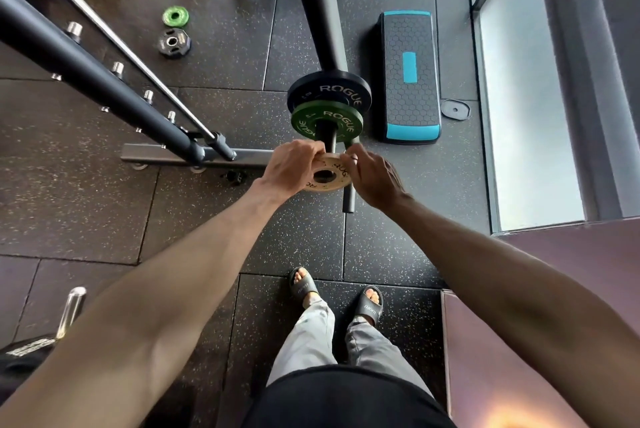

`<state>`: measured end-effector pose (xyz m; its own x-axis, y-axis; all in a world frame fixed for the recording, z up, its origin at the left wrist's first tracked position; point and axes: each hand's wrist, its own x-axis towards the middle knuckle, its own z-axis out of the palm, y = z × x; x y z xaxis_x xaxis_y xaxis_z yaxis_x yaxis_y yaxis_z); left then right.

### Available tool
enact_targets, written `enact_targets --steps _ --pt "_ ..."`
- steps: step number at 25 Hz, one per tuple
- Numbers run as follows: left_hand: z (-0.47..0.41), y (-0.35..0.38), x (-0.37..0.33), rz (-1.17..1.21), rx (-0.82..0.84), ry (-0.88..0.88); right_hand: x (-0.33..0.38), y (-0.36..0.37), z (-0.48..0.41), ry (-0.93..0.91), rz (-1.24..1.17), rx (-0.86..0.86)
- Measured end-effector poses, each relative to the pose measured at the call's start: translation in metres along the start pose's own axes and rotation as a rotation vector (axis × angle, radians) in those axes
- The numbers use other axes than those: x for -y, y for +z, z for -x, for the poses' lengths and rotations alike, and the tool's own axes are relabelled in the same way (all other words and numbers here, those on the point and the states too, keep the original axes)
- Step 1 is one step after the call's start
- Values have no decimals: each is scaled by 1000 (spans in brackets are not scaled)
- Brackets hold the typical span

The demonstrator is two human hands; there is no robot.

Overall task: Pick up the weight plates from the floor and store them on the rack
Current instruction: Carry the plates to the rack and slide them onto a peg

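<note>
I hold a small tan weight plate (329, 174) in both hands, my left hand (294, 164) on its left edge and my right hand (372, 176) on its right edge. Its centre hole sits just in front of the tip of a black storage peg (329, 135) on the rack post (317, 5). A green ROGUE plate (327, 118) and a larger black ROGUE plate (329, 90) hang on that peg. A second lower peg (349, 197) sticks out beneath the tan plate. On the floor at the far left lie a small green plate (176, 16) and a small black plate (174, 42).
A black and teal aerobic step (408, 78) lies right of the rack post. The squat rack's angled beams (86, 60) and base bar (166, 154) fill the left. A window frame (485, 116) and a low ledge (554, 289) run along the right. My sandalled feet (336, 292) stand below.
</note>
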<state>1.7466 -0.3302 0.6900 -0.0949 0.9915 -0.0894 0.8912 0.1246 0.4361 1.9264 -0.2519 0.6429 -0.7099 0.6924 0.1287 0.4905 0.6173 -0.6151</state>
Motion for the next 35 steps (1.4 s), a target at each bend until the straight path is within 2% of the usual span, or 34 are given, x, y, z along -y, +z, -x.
enact_targets --steps 3,7,10,15,17,20,22,24,28,32,35 --pt "-7 7 4 -41 -70 -19 -6 0 -3 -13 131 78" --pt "-34 6 0 -78 -188 -103 2 -7 -35 119 269 30" --pt "-43 5 -5 -27 -215 -197 14 -9 -53 226 259 -11" --pt "-22 -5 -9 -24 -266 -308 59 -6 -43 49 81 -61" --pt "5 -11 8 3 -194 -423 86 7 -44 -12 99 85" --pt "71 -26 46 90 66 -624 136 45 -49 -120 248 521" --pt "133 -37 74 171 115 -743 179 84 -51 -262 402 771" --pt "195 -49 99 254 93 -875 228 122 -52 -399 479 916" --pt "319 -65 164 427 -9 -1082 333 210 -47 -616 514 1062" --pt "424 -69 245 606 -172 -1265 443 302 -31 -718 516 1198" --pt "472 -72 301 730 -373 -1346 502 355 -21 -759 389 1225"
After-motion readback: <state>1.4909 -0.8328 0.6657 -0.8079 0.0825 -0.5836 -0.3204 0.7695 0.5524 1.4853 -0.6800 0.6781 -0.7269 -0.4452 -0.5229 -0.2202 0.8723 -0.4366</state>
